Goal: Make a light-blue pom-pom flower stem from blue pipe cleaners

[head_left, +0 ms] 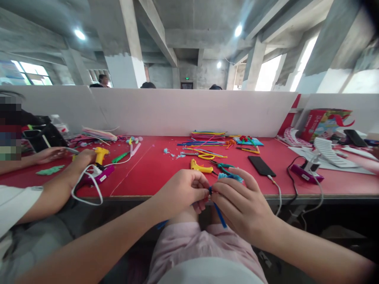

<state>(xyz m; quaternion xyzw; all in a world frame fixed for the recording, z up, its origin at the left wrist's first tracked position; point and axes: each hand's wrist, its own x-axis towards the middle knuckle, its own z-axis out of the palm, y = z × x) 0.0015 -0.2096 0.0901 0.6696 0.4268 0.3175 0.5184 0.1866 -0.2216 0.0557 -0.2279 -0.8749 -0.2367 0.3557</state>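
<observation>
Above my lap, at the table's front edge, both hands meet on a dark blue pipe cleaner (219,215). My left hand (185,193) is closed, thumb and fingers pinching it near a bend. From the other side my right hand (244,205) closes on it too, with one finger raised; a straight end hangs below. A light blue fuzzy piece (230,177) shows behind my right fingers; whether it is joined to the pipe cleaner is hidden. Just beyond my hands lie a yellow glue gun (201,167), green-handled pliers (222,165) and yellow-handled scissors (205,156).
Bundles of coloured pipe cleaners (209,136) lie along the white partition (189,112). To the right are a black phone (261,165) on a cable and a purple power strip (307,173). At left, a co-worker's arm (63,177) reaches beside another yellow glue gun (101,155).
</observation>
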